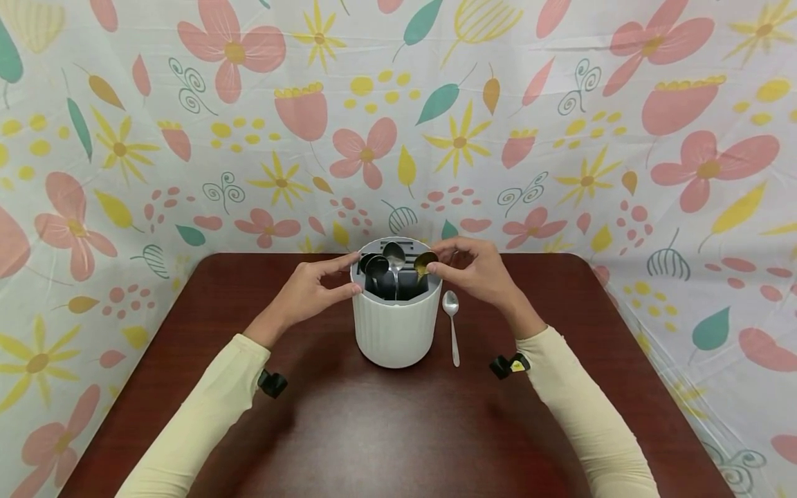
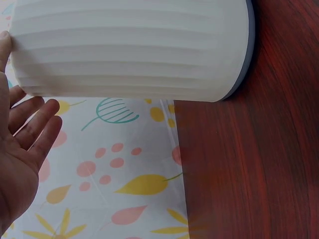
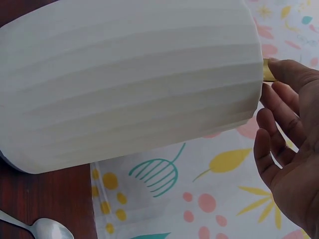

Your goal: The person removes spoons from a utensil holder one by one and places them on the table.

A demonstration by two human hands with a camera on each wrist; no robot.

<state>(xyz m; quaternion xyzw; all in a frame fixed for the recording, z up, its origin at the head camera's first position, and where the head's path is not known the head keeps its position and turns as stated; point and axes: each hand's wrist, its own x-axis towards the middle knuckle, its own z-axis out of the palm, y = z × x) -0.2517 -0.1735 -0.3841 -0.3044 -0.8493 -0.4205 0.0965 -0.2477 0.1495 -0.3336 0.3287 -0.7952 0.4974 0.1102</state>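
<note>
Centrally in the head view, a white, vertically ribbed round container (image 1: 394, 335) stands upright on a dark reddish-brown wooden table (image 1: 386, 429). Grey slotted insert (image 1: 406, 245) at its top. A gold-coloured metal spoon (image 1: 426, 262) sits at the right side of the opening, bowl up, pinched between thumb and fingers of the right hand (image 1: 476, 270); right wrist view, right edge, shows a bit of gold at the rim under the thumb, the other fingers loosely bent beside the wall.

Left hand (image 1: 311, 287), left of centre: thumb and forefinger spread apart, tips touching the container's left rim; remaining fingers relaxed, seen at the left edge of the left wrist view.

Inside the opening, bowls up: dark, shiny spoons (image 1: 376, 267) at left, a silver metal spoon (image 1: 395, 256) in the middle. Another silver spoon (image 1: 451, 303) lies on the table just right of the container, bowl towards the top of the frame. Cream long sleeves (image 1: 205, 408) enter from the lower corners. White cloth with pink, yellow and teal flowers (image 1: 367, 155) fills the upper frame.
</note>
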